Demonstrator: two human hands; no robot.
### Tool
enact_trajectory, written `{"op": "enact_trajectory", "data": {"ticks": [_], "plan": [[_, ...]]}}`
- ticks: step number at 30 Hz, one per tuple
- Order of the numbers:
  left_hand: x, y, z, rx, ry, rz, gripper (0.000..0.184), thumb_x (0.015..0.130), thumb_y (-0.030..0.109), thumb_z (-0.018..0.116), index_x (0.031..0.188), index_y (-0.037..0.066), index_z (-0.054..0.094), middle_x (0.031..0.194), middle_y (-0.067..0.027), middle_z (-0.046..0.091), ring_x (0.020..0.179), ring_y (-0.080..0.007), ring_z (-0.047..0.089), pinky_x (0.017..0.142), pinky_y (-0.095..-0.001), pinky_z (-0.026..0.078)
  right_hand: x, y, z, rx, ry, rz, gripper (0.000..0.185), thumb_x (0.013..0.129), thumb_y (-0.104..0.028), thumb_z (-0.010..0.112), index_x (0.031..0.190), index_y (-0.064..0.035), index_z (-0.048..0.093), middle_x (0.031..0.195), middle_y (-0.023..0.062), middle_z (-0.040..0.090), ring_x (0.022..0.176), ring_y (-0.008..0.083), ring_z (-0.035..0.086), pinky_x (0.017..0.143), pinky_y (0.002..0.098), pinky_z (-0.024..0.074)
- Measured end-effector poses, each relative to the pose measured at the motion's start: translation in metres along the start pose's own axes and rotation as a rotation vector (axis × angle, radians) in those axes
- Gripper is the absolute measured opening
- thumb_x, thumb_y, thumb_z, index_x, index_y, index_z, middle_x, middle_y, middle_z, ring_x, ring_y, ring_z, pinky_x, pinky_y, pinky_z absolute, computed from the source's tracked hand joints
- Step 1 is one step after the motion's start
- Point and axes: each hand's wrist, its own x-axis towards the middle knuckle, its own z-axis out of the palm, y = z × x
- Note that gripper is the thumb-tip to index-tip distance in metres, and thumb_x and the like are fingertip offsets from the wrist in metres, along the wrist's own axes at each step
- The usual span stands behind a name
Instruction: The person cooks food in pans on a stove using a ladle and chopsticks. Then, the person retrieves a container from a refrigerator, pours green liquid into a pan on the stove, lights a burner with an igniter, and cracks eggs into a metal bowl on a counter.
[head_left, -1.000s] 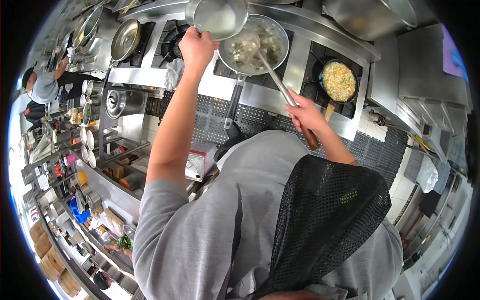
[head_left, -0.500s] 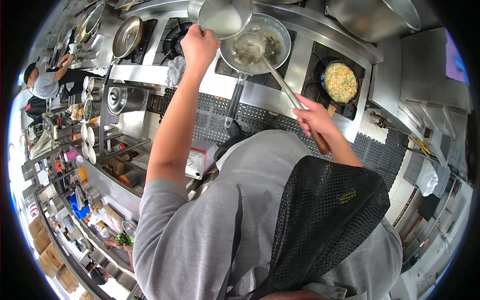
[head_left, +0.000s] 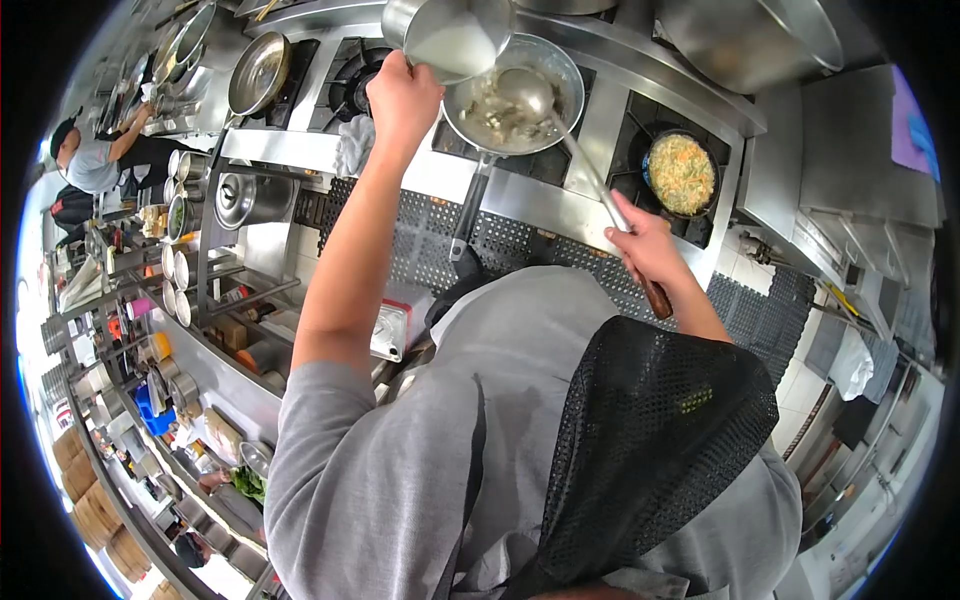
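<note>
My left hand is closed on a metal pot of milky white liquid. It tilts the pot at the upper left edge of a frying pan on the stove. Inside the pan are pale liquid and darker bits. With my right hand I grip a long ladle near its wooden handle end. The ladle's bowl rests in the pan's contents, toward the upper right. The pan's black handle points back at me, and neither hand is on it.
A second pan with a yellow shredded mixture sits on the right burner. Another frying pan stands at the left, near a grey cloth. A lidded pot and shelving are further left. A co-worker stands at the far left.
The ladle's bowl has shifted right within the pan, and my right hand has moved right and slightly back. The tilted pot stays over the pan's edge, a little further right.
</note>
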Motion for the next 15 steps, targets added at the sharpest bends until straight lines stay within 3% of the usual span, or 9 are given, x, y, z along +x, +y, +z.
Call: {"op": "enact_trajectory", "data": {"ticks": [2,3,6,8,9,10,12,14,15], "plan": [[-0.001,-0.004,-0.002,0.023,-0.025,0.011,0.023,0.094,0.012,0.053,0.102,-0.007,0.064,0.08,-0.016,0.075,0.073,-0.0216,0.077,0.067,-0.0312,0.059,0.017,0.007,0.008,-0.196,0.13,-0.065,0.071,0.094,-0.014,0.069,0.158,-0.0202,0.04,0.067,0.0066,0.058,0.051,0.0116,0.057,0.043,0.0322,0.0445],[0.001,-0.004,-0.001,0.054,-0.023,0.016,0.023,0.094,0.012,0.053,0.102,-0.006,0.064,0.08,-0.0161,0.075,0.073,-0.0214,0.077,0.067,-0.0315,0.058,0.045,0.03,0.016,-0.368,0.297,-0.392,0.072,0.093,-0.015,0.07,0.159,-0.0202,0.039,0.067,0.0075,0.058,0.052,0.0119,0.058,0.044,0.0327,0.0447],[0.003,-0.002,0.0,0.079,-0.016,0.029,0.024,0.094,0.013,0.053,0.102,-0.006,0.065,0.079,-0.0158,0.075,0.072,-0.0211,0.077,0.068,-0.0321,0.058,0.072,0.038,0.039,-0.486,0.478,-0.812,0.073,0.094,-0.016,0.069,0.16,-0.02,0.037,0.069,0.0067,0.058,0.051,0.0117,0.057,0.043,0.0324,0.0448],[0.003,0.0,-0.001,0.076,-0.012,0.035,0.024,0.094,0.013,0.053,0.101,-0.006,0.065,0.078,-0.0155,0.075,0.072,-0.021,0.077,0.068,-0.0325,0.058,0.029,-0.003,0.034,0.222,-0.078,-0.076,0.072,0.096,-0.017,0.068,0.16,-0.0191,0.036,0.07,0.0056,0.058,0.05,0.0111,0.056,0.043,0.0312,0.0447],[0.003,0.003,-0.001,0.072,0.02,0.059,0.021,0.093,0.015,0.054,0.09,-0.004,0.062,0.075,-0.0177,0.074,0.071,-0.0274,0.075,0.069,-0.0369,0.057,0.018,-0.006,0.024,0.348,-0.135,0.017,0.07,0.097,-0.017,0.067,0.16,-0.0188,0.036,0.067,0.0026,0.057,0.049,0.0103,0.053,0.042,0.0298,0.0443],[0.003,0.004,-0.001,0.068,0.055,0.08,0.024,0.092,0.017,0.056,0.079,-0.003,0.06,0.071,-0.0198,0.072,0.071,-0.0339,0.074,0.069,-0.0413,0.057,0.009,-0.011,0.013,0.344,-0.137,0.018,0.07,0.097,-0.017,0.067,0.16,-0.0188,0.036,0.067,0.0026,0.057,0.049,0.0103,0.053,0.042,0.0298,0.0443],[0.003,0.004,-0.004,0.085,0.043,0.079,0.021,0.092,0.016,0.055,0.089,-0.003,0.063,0.073,-0.0171,0.073,0.07,-0.0281,0.075,0.069,-0.0369,0.057,-0.003,-0.017,-0.002,-0.068,-0.041,0.011,0.072,0.096,-0.017,0.068,0.16,-0.0179,0.035,0.064,0.004,0.057,0.05,0.0119,0.056,0.043,0.032,0.0452],[0.002,0.006,-0.006,0.103,0.021,0.087,0.023,0.091,0.015,0.054,0.099,-0.004,0.066,0.074,-0.0144,0.075,0.069,-0.0223,0.076,0.069,-0.0326,0.058,0.026,0.011,0.008,-0.282,0.09,-0.166,0.074,0.094,-0.017,0.068,0.16,-0.0162,0.035,0.063,0.007,0.059,0.05,0.0144,0.058,0.044,0.0345,0.0463],[0.001,0.01,-0.005,0.081,0.038,0.082,0.022,0.092,0.016,0.055,0.089,-0.004,0.063,0.073,-0.0173,0.073,0.07,-0.0281,0.075,0.069,-0.0369,0.057,0.043,0.021,0.018,-0.459,0.23,-0.378,0.075,0.093,-0.018,0.069,0.16,-0.0154,0.035,0.065,0.0091,0.06,0.051,0.0153,0.059,0.046,0.0355,0.0469]]}}
